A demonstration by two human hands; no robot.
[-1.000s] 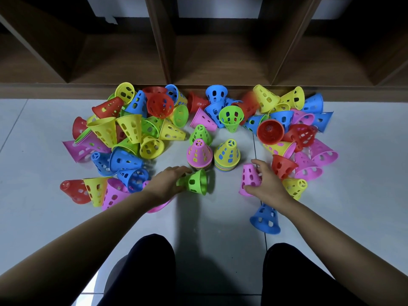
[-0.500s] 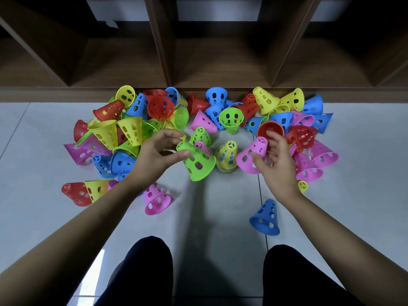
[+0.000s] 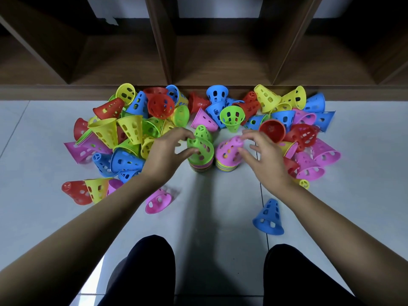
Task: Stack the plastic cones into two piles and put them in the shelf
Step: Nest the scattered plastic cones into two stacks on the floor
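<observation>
Two short piles of nested cones stand side by side on the floor, the left pile and the right pile. My left hand pinches a green cone between thumb and fingers, tilted on top of the left pile. My right hand holds a pink cone by thumb and forefinger on top of the right pile. Many loose cones in red, yellow, blue, green and pink lie in heaps to the left and right. The wooden shelf stands open just behind them.
A blue cone stands alone on the tiled floor near my right forearm. A pink cone lies on its side under my left forearm. An upright green cone sits just behind the left pile. My knees show at the bottom.
Both hands lifted their cones from the floor and carried them forward onto the piles: the green one onto the left pile, the pink one onto the right pile.
</observation>
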